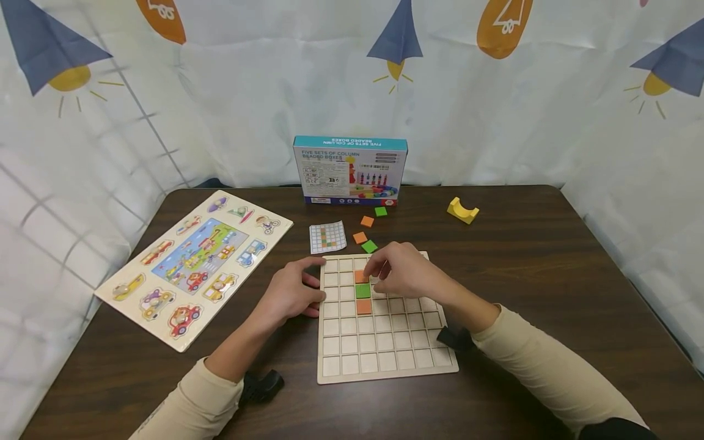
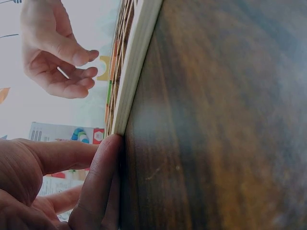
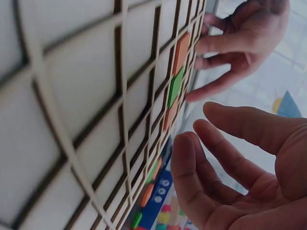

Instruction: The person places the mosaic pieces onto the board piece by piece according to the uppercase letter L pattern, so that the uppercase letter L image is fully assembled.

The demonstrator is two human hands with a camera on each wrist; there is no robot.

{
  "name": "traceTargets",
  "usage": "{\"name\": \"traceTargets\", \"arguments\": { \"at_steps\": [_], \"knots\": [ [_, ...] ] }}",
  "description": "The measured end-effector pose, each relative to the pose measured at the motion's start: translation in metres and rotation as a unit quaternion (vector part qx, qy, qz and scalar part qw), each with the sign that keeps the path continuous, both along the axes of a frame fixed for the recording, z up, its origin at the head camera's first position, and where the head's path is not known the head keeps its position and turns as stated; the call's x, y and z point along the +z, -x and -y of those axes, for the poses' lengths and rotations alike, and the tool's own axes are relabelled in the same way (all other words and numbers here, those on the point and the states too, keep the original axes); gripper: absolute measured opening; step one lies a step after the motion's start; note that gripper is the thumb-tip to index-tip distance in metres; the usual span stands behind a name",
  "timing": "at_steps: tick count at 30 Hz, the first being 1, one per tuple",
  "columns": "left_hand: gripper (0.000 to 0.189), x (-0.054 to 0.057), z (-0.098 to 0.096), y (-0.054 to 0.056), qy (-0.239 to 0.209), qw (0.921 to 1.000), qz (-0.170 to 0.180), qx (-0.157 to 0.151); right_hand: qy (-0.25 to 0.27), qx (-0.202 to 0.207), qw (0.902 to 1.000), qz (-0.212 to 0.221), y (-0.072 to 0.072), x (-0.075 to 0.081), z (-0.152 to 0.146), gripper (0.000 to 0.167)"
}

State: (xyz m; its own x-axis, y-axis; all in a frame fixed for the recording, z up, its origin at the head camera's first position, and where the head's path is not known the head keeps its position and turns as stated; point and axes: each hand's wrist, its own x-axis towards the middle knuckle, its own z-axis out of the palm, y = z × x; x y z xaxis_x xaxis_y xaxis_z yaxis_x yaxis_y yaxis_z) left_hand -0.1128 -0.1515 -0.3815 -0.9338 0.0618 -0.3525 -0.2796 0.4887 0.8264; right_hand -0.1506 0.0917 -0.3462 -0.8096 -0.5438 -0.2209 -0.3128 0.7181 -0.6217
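A pale wooden grid board (image 1: 366, 362) lies on the table, with two orange tiles (image 1: 363, 307) and one green tile (image 1: 362, 291) in one column of its squares. My left hand (image 1: 291, 290) rests at the board's left edge, its fingertips against the side. Over the upper part of the board hovers my right hand (image 1: 404, 269), fingers bent and apart from the thumb. In the right wrist view nothing sits between the fingers (image 3: 184, 151) and thumb, and they are off the grid. The farthest orange tile lies just beside these fingertips in the head view.
Beyond the board lie loose orange tiles (image 1: 360, 238) and green tiles (image 1: 369, 246), beside a pattern card (image 1: 327, 237). Behind them stands a toy box (image 1: 352, 171). A vehicle puzzle board (image 1: 192, 269) occupies the left, and a yellow arch block (image 1: 462, 211) the back right.
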Motion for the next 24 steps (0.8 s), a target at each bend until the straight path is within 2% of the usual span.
{"name": "traceTargets", "arguments": {
  "at_steps": [9,24],
  "knots": [
    [0.070,0.000,0.001,-0.001,-0.004,1.0000,-0.006,-0.002,-0.006,-0.038,0.9992,-0.005,0.030,0.002,-0.007,0.019],
    [0.070,-0.001,0.001,-0.002,-0.010,0.9999,-0.007,-0.001,0.002,-0.138,0.9901,-0.027,0.098,-0.003,-0.021,0.029]
  ]
}}
